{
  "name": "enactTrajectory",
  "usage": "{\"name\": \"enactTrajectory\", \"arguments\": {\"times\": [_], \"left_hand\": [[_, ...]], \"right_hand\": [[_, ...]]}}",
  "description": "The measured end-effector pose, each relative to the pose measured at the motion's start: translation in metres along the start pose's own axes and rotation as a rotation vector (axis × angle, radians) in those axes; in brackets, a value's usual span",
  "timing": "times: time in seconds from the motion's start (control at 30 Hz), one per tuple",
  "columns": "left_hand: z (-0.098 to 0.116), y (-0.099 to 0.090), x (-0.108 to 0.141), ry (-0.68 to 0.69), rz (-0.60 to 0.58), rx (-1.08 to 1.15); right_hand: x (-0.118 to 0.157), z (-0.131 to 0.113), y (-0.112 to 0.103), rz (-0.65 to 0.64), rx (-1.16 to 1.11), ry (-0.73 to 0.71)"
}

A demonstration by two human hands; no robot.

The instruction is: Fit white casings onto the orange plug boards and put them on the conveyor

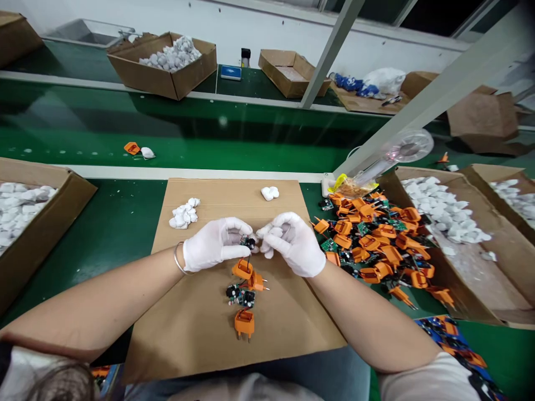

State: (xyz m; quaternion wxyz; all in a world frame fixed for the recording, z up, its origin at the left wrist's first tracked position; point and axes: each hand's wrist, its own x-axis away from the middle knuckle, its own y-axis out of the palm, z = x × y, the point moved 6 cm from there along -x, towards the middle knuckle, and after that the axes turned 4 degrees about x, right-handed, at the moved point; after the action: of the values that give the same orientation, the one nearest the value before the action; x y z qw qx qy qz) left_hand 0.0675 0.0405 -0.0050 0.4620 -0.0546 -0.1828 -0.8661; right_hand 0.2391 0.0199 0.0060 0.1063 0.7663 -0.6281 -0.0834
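Left hand (219, 239): white glove, thumb and fingers pinched on a small circuit board (248, 242).
Right hand (292, 242): white glove, fingers curled, looks closed on small white pieces (279, 229); fingertips right beside the board.
Board location: between the two hands, above the near-middle of the cardboard sheet (200, 328).
Wired plug: upper orange plug (243, 269) sits just below the left hand, dark wire running up toward the board.
Step in hand: looks like bringing a white piece up to the board; judgement from hand pose only.
Next move calls for: probably a steady left pinch, one white piece singled out by right fingertips and lined up with the board, no tug on the wire.
Waiting on cardboard: lower orange plug (244, 323) and loose boards (240, 295) nearer the body; white cluster (184, 214) beyond the left hand.
Right-side stock: heap of orange plugs (376, 239) beside an open box (472, 278) of white pieces.
Hard to see: white on white, so right-hand count unclear; fingers cover part of the board; contact between piece and board can't be told.
Cut off: left box (79, 195) runs out of frame.
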Motion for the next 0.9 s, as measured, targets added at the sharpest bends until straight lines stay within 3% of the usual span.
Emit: {"name": "enactTrajectory", "arguments": {"times": [0.13, 0.27, 0.47, 0.57, 0.7, 0.9], "left_hand": [[-0.003, -0.003, 0.000, -0.027, 0.030, -0.018], [-0.006, -0.003, 0.001, -0.063, 0.009, 0.032], [0.000, 0.000, 0.000, -0.002, 0.002, 0.043], [-0.001, -0.001, -0.002, -0.006, 0.023, 0.051], [0.000, -0.002, -0.006, 0.012, 0.037, 0.004], [0.006, -0.005, -0.009, 0.084, 0.065, 0.001]], "right_hand": [[0.002, 0.004, -0.002, 0.010, 0.043, 0.058], [0.005, 0.009, -0.009, 0.099, 0.112, 0.100], [0.003, 0.003, -0.007, 0.083, 0.039, -0.028], [0.000, 0.007, -0.004, 0.047, 0.021, -0.001], [-0.002, 0.015, -0.001, 0.028, 0.126, -0.051], [0.000, 0.026, 0.000, 0.149, 0.353, -0.146]]}}
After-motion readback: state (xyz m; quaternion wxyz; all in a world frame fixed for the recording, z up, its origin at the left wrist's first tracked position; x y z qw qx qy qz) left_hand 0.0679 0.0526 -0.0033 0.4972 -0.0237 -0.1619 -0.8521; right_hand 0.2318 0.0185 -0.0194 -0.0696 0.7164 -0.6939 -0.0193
